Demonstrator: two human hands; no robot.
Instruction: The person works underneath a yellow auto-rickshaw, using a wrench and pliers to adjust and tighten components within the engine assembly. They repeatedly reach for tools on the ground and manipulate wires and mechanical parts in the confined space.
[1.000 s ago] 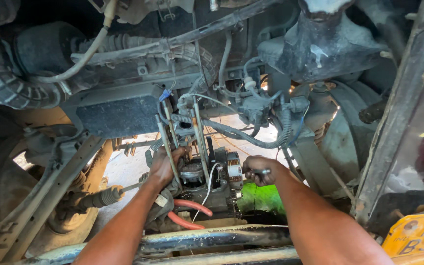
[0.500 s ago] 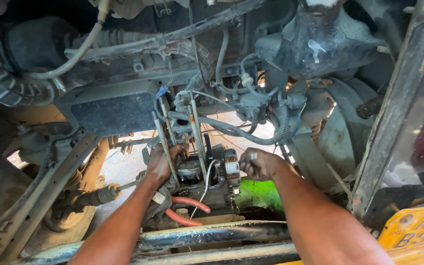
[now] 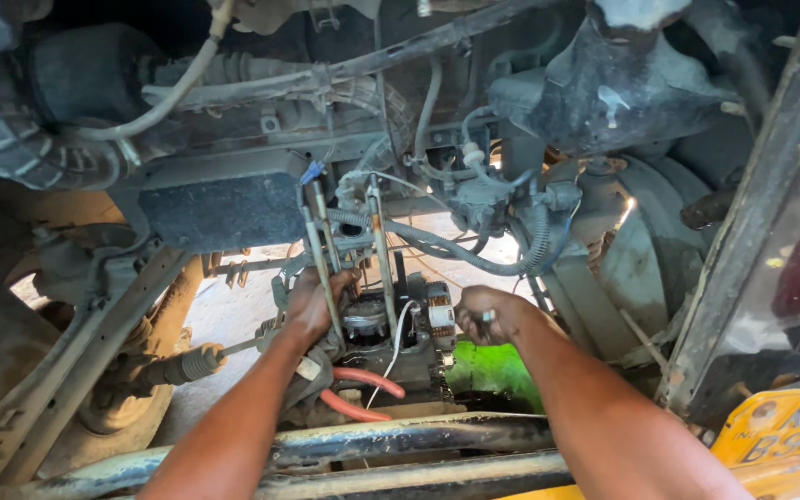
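I look into a greasy engine bay. My left hand (image 3: 312,306) reaches down on the left side of a dirty round engine unit (image 3: 400,324) and grips it behind two thin metal rods (image 3: 377,250). My right hand (image 3: 485,317) is closed around a small metal tool, its shiny end showing at the knuckles, and presses against the unit's ribbed right end (image 3: 439,315). Both forearms come in from the bottom edge.
An orange hose (image 3: 363,393) curls under the unit, with a green patch (image 3: 493,370) beside it. Grey hoses (image 3: 474,250) and cables hang above. A dark box (image 3: 224,208) sits left, a steering rod (image 3: 187,363) lower left, a metal crossbar (image 3: 400,440) in front, yellow bodywork (image 3: 780,431) at right.
My right hand has shifted slightly left and up against the unit's ribbed end. The left hand keeps its hold in the same place. The view has drifted a little.
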